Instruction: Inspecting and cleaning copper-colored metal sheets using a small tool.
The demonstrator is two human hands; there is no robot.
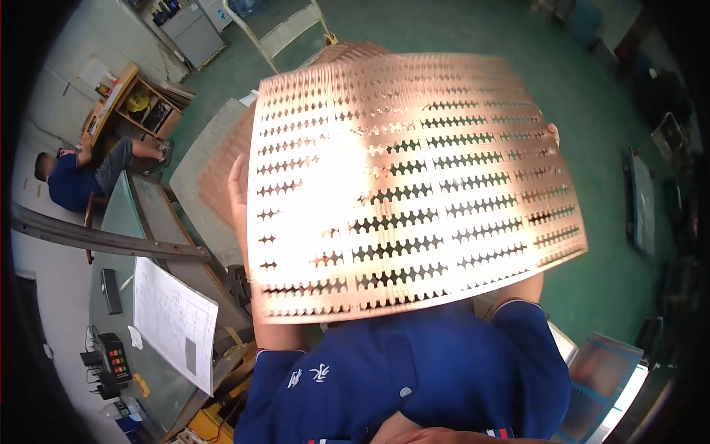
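Note:
A large copper-coloured metal sheet, punched with many rows of scalloped slots, is held up in front of my chest. Bright glare covers much of its left half. My left hand grips its left edge; the fingers show beside the edge and the rest is behind the sheet. At the upper right edge only the fingertips of my right hand show, closed on the rim. Beyond the sheet, partly hidden by it, similar perforated copper sheets lie on a pale grey surface.
To the left stands a glass-topped bench with a printed paper, a dark box and a power strip. A person sits farther left. A pale metal frame stands at the far side. Blue-edged panels are at lower right.

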